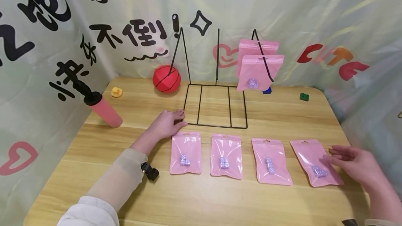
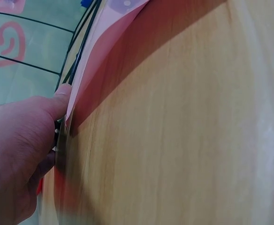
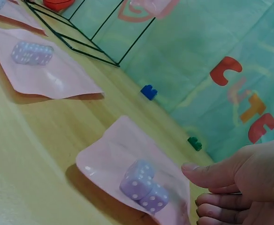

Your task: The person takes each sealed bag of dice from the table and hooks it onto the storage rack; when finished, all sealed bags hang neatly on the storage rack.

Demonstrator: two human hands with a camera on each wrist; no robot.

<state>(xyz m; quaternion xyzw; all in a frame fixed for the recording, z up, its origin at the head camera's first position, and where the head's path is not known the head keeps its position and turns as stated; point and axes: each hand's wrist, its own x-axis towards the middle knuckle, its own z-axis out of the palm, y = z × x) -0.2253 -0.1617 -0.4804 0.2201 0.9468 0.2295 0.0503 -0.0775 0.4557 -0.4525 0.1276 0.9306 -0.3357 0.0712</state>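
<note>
My left hand (image 1: 166, 124) pinches the front left corner of a black wire rack (image 1: 216, 126) between thumb and fingers. In the left wrist view the thumb presses on the rack's wire, right by a pink pouch edge. Several pink zip pouches lie in a row before the rack, each with lilac dotted dice inside. The leftmost pouch (image 1: 186, 145) is just below my left hand. Beside the rightmost pouch (image 1: 309, 152) hovers my right hand (image 1: 358, 163), thumb at its edge and fingers loosely extended, holding nothing. Two more pouches (image 1: 260, 65) hang from the rack's right arm.
A red ball (image 1: 166, 78) is at the rack's back left, near a yellow rubber duck (image 1: 116, 92). A pink hand pump (image 1: 105, 112) stands at the left. Blue (image 1: 267, 90) and green (image 1: 304, 97) toy bricks lie at the back right, before a printed cloth backdrop.
</note>
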